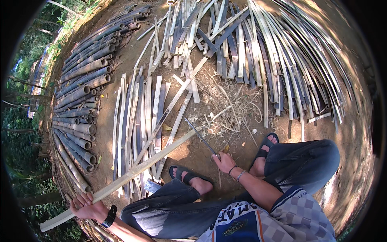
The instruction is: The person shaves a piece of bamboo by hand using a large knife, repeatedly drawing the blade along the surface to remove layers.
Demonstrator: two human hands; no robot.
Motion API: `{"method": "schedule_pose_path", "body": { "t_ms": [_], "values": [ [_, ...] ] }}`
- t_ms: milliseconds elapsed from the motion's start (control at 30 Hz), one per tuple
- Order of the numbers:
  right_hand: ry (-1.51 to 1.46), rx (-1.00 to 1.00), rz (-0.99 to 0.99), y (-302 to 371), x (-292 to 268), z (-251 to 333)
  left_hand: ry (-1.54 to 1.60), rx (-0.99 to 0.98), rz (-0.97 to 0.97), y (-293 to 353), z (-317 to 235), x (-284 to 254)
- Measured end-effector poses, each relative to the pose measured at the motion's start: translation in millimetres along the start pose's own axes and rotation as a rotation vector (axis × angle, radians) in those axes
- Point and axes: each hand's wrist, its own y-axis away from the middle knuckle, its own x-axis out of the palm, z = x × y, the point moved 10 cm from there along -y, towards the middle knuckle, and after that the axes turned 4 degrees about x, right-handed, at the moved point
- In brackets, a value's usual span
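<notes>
My left hand point(88, 206) is curled round the bamboo strip point(137, 170) near its lower-left end; long axis runs diagonally up-right, far tip at my knife point(203, 139). Right hand point(225, 163), fingers wrapped on the knife, sits nearer that tip.

Left hand point(86, 207) gripping bamboo strip point(141, 166), right hand point(224, 163) holding knife point(204, 141) (crossing the strip's end), curled shavings point(226, 103) on dirt point(106, 121)
</notes>
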Motion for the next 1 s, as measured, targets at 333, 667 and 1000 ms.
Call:
{"method": "schedule_pose_path", "body": {
  "t_ms": [333, 667, 1000],
  "values": [
    [0.092, 0.098, 0.003, 4.2, -6.9, -16.5, -0.037, 0.007, -0.067, 3.9, 0.0, -1.2],
    [0.002, -0.108, 0.044, 17.7, -12.5, 19.4, -0.074, 0.022, -0.113, 8.3, -2.3, 1.9],
    [0.098, 0.166, 0.027, 7.5, -5.3, -21.5, -0.07, 0.027, -0.102, 12.4, -2.9, 6.1]
  ]
}}
